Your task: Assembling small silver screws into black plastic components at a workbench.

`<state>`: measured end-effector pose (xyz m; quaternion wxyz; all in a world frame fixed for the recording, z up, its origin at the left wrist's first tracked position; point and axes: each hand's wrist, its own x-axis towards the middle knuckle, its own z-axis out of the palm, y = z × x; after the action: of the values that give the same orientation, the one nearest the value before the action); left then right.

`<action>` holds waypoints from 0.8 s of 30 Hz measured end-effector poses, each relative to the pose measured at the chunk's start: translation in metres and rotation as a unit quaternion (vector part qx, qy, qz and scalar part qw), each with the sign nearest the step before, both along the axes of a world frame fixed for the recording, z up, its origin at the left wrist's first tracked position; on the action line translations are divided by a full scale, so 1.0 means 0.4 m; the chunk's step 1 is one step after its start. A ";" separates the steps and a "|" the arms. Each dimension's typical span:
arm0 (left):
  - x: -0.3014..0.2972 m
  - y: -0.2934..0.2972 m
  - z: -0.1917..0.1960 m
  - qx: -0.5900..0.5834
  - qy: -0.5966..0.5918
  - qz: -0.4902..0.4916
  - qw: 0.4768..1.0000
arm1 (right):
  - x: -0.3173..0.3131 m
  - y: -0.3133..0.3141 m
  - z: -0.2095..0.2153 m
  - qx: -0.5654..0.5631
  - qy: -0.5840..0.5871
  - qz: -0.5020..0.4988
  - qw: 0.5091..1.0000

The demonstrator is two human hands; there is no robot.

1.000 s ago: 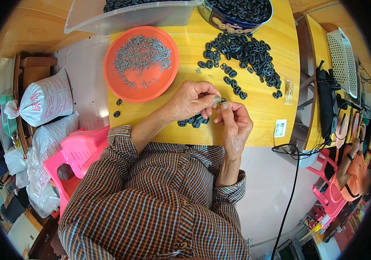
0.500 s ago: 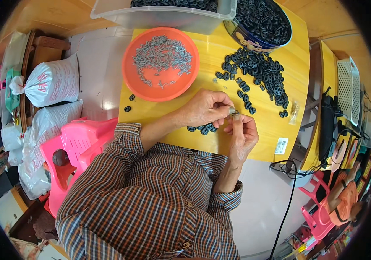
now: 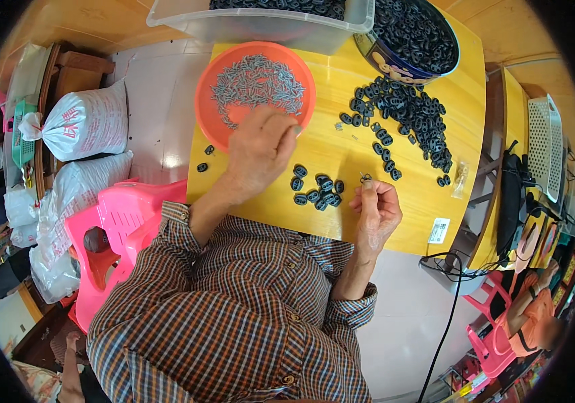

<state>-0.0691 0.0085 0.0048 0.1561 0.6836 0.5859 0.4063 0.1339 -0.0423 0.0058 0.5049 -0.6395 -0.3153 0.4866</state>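
My right hand is closed in a pinch near the table's front edge. Between thumb and finger it holds a small black piece with a thin metal bit sticking out. My left hand is bent over the near rim of an orange dish; its fingertips are hidden, so I cannot tell whether they grip anything. Inside the dish lie many small grey metal pins, perhaps screws. A small group of black oval two-hole pieces lies between my hands.
A big heap of black oval pieces spreads over the yellow table. Behind it stand a dark round tub and a clear plastic bin, both holding such pieces. A pink chair is left; another person sits far right.
My left hand has left the piece at my right hand and moved left and away to the orange dish, uncovering the small group of black pieces. My right hand stays in place.
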 end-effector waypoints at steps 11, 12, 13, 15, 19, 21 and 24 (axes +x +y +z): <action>-0.021 0.015 -0.002 -0.022 0.171 -0.015 0.985 | 0.000 0.001 -0.004 -0.002 0.002 -0.001 1.000; -0.021 0.017 -0.003 -0.021 0.171 -0.016 0.985 | 0.001 0.001 -0.004 -0.002 0.000 -0.001 1.000; -0.022 0.020 -0.006 -0.025 0.166 -0.018 0.986 | 0.001 0.000 -0.005 -0.003 -0.002 -0.002 1.000; -0.023 0.021 -0.007 -0.029 0.160 -0.022 0.986 | -0.002 0.001 -0.003 -0.004 0.007 -0.006 1.000; -0.024 0.021 0.001 -0.048 0.144 -0.019 0.988 | -0.004 0.004 0.000 -0.002 0.018 0.003 1.000; -0.020 0.022 0.003 -0.061 0.139 -0.018 0.988 | -0.001 0.003 -0.006 -0.002 0.024 -0.001 1.000; -0.004 0.023 -0.007 -0.021 0.118 -0.031 0.992 | 0.001 0.003 -0.005 0.003 0.022 0.002 1.000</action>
<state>-0.0706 0.0175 0.0019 0.1132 0.7410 0.5872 0.3054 0.1344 -0.0413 0.0037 0.5128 -0.6259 -0.3071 0.5009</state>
